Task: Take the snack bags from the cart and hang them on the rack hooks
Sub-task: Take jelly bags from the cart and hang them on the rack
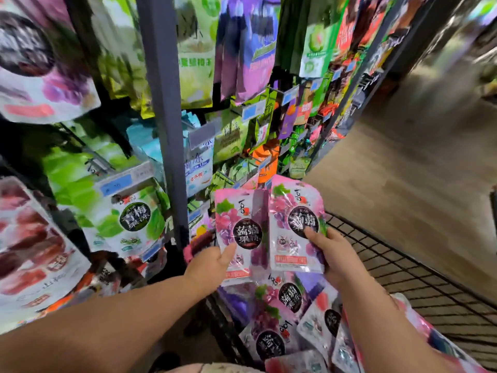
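Head view looks down at two bare arms reaching forward over a black wire cart [408, 278] parked just beside a snack rack. The left hand [212, 262] pinches the lower edge of a pink grape jelly bag [238, 224], thumb pressed on the front and the fingers hidden behind it. The right hand [332, 254] grips a second pink grape jelly bag [294, 208] by its lower right side, thumb laid on the black round label and fingers curled round the edge. Both bags stand upright, side by side with their inner edges close or touching, held above the cart and in front of the rack's lower rows. Beneath them a heap of matching grape bags [287, 305] lies loose in the cart's near corner. A grey upright post [164, 103] of the rack rises just left of the held bags. On its left a green plum jelly bag [131, 219] hangs from a hook below a blue price tag [115, 181]; further hanging packets in green, purple and orange are blurred. Pale wooden flooring [403, 162] runs to the right.
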Tool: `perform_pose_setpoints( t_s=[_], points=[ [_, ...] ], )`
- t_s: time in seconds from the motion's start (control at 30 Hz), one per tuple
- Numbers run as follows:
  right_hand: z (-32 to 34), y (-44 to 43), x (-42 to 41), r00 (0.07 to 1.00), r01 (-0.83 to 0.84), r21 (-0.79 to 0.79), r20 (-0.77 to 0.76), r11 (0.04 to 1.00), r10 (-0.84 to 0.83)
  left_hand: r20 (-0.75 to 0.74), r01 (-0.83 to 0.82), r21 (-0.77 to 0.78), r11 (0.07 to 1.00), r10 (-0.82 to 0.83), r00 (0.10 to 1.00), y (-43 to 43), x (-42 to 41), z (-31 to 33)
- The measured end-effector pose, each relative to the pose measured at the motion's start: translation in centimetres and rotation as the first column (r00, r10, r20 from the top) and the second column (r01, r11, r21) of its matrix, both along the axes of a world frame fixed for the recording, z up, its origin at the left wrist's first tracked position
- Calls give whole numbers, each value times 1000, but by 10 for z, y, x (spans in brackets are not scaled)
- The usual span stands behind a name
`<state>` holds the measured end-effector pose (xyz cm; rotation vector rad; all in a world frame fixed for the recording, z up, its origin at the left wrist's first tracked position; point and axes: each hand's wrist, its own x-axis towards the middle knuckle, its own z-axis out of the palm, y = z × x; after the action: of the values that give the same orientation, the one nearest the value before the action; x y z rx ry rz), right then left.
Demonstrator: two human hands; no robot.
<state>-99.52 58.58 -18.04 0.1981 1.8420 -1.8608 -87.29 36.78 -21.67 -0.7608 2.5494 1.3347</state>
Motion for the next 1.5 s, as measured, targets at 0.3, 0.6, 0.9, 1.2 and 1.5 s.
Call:
perform_pose_setpoints(
  t_s=[0.3, 0.6, 0.9, 1.2, 1.5],
  points=[
    [60, -74, 31, 925, -380, -120, -61, 917, 375, -156, -79, 90, 993, 92, 983, -42, 38, 76],
    [99, -140, 37, 867, -425, -18, -294, 905, 401, -373, -333, 135, 933, 359, 856, -102, 99, 119],
    [145, -195, 54, 750, -545, -16, -455, 838, 479, -511, -324, 99, 941, 328, 795, -160, 120, 169],
    [175, -214, 63, 683, -536, 33, -570, 843, 457, -548, -345, 27, 938, 303, 780, -176, 115, 212],
    [178, -222, 63, 669, -508, 82, -590, 858, 452, -579, -417, 48, 908, 366, 729, -181, 103, 220]
  ],
)
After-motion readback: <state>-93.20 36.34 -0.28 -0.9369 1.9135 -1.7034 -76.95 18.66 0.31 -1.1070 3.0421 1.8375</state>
